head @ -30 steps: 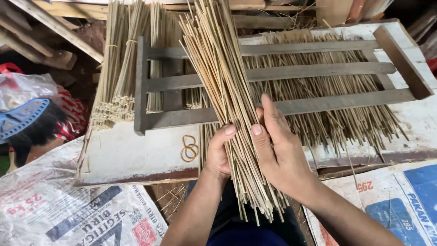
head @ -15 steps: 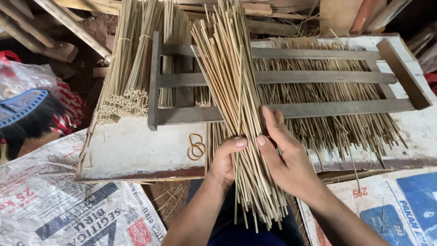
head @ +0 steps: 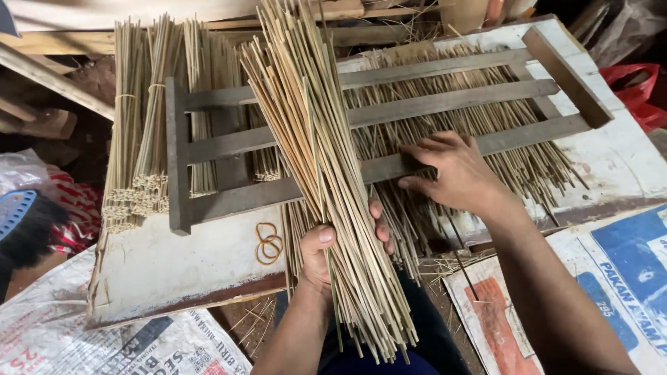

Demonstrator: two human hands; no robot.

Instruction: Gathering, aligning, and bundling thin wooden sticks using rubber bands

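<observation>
My left hand (head: 318,255) is shut around a thick bundle of thin bamboo sticks (head: 306,125), which stands tilted with its top leaning far left and its lower ends hanging below my wrist. My right hand (head: 453,172) is off the bundle. It rests with bent fingers on the loose bamboo sticks (head: 517,135) lying under a grey wooden slatted frame (head: 445,101), at the frame's nearest slat. I cannot tell whether it grips any sticks.
Tied stick bundles (head: 139,139) lie at the far left under the frame's end. Rubber bands (head: 267,243) sit on a worn white board (head: 174,271). Printed woven sacks (head: 618,271) lie at right and lower left, a red bag (head: 643,97) at right, a blue brush (head: 17,215) at left.
My right hand left the bundle and moved right and away onto the loose sticks by the frame. The left hand now holds the bundle alone. The view shifted.
</observation>
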